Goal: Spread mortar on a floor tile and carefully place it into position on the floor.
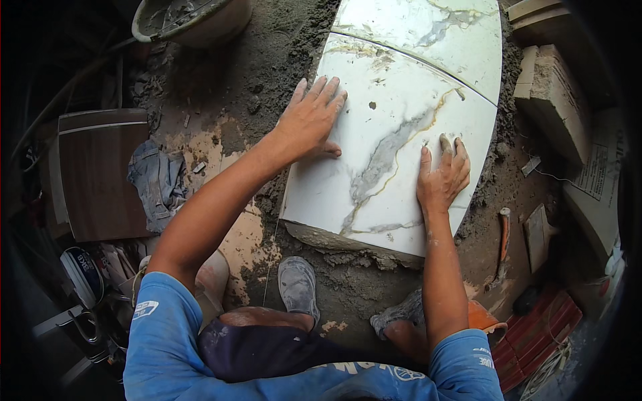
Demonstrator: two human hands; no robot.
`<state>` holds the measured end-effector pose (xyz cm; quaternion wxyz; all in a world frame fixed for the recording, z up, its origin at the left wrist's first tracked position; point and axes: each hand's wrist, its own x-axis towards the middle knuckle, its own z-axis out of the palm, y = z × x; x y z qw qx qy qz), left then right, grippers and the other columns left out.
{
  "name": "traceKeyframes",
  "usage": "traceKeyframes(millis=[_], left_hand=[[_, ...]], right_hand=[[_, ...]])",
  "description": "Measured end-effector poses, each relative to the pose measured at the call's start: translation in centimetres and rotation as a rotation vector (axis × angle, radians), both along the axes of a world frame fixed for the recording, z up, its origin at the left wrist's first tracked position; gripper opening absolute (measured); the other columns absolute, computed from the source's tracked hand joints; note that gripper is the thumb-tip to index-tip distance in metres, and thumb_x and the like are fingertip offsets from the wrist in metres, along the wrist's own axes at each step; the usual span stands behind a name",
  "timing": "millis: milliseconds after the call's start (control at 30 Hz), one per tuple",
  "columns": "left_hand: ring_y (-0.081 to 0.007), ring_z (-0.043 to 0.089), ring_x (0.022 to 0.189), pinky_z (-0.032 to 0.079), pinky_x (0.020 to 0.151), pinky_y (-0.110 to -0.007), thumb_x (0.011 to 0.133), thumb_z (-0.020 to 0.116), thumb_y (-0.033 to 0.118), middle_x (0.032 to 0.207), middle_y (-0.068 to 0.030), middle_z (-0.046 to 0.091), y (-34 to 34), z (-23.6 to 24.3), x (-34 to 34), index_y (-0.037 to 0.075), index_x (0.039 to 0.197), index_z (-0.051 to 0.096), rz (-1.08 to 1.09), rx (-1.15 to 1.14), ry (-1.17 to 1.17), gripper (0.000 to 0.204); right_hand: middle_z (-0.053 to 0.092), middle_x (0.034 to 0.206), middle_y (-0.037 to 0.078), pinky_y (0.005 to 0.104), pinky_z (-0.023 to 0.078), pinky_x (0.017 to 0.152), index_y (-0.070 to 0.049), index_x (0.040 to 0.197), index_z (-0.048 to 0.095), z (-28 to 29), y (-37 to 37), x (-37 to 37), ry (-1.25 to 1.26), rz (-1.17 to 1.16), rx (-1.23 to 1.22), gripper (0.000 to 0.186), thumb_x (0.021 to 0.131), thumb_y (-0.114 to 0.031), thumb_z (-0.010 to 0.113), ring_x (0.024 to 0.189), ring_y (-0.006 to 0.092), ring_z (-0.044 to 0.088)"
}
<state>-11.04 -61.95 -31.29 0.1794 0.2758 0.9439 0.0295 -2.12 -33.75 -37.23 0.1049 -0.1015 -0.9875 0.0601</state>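
Note:
A large white marble-patterned tile [321, 180] with grey and gold veins lies on a thick bed of wet grey mortar [354, 245]. Beyond it, another tile [414, 23] of the same pattern meets it along a dark joint. My left hand [310, 120] rests on the near tile's left side, fingers spread. On the right side of that tile, my right hand [443, 175] presses down with its fingertips, the fingers stretched out. Neither hand holds anything.
A bucket [221, 23] stands at the far left. On the left lie a brown board [100, 180] and a crumpled blue-grey cloth [157, 184]. To the right are stacked tile boxes [555, 100], an orange-handled tool [503, 237] and a tile offcut [537, 237]. My shoe [298, 287] is near the mortar.

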Motion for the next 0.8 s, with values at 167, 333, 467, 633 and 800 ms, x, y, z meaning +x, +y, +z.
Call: traceKeyframes(millis=[167,333,467,633,800], left_hand=[[-0.0356,0.017,0.15,0.014,0.122,-0.052,0.067,0.082,0.057,0.16,-0.021,0.022,2.1,-0.6,-6.0,0.002,0.153,0.027,0.031,0.047,0.027,0.116],[-0.0333,0.017,0.151,0.013,0.123,-0.05,0.059,0.084,0.062,0.162,-0.0202,0.02,4.2,-1.1,-10.3,0.0,0.155,0.024,0.072,0.014,0.013,0.129],[-0.0284,0.022,0.15,0.014,0.123,-0.05,0.051,0.087,0.06,0.162,-0.0168,0.023,4.2,-1.3,-10.7,-0.002,0.154,0.024,0.087,-0.057,0.026,0.136],[-0.0294,0.025,0.149,0.015,0.122,-0.051,0.043,0.089,0.058,0.161,-0.0166,0.024,4.2,-0.9,-10.8,-0.002,0.154,0.023,0.124,-0.048,0.025,0.142],[-0.03,0.028,0.147,0.017,0.122,-0.051,0.04,0.089,0.058,0.162,-0.0136,0.024,5.0,-0.6,-10.8,0.001,0.155,0.022,0.14,-0.055,0.045,0.146]], right_hand=[[0.043,0.144,0.008,0.0496,0.029,0.109,-0.019,0.133,0.058,0.3,-0.1,-0.2,0.001,0.003,-0.008,0.05,0.09,-0.044,0.064,0.135,0.0297,0.036],[0.041,0.144,0.009,0.0508,0.028,0.108,-0.017,0.131,0.06,0.6,0.3,0.0,-0.013,-0.004,-0.017,0.049,0.091,-0.045,0.064,0.135,0.0296,0.034],[0.042,0.143,0.012,0.052,0.028,0.107,-0.015,0.129,0.061,0.3,0.1,-0.1,-0.007,0.012,-0.04,0.049,0.089,-0.043,0.066,0.134,0.033,0.035],[0.046,0.14,0.011,0.0511,0.028,0.106,-0.017,0.127,0.062,0.4,0.0,-0.2,0.053,0.014,-0.093,0.048,0.087,-0.042,0.068,0.133,0.0329,0.036],[0.045,0.142,0.012,0.0518,0.028,0.107,-0.016,0.129,0.061,0.5,0.3,0.1,0.051,-0.005,-0.122,0.05,0.087,-0.042,0.068,0.133,0.0336,0.035]])
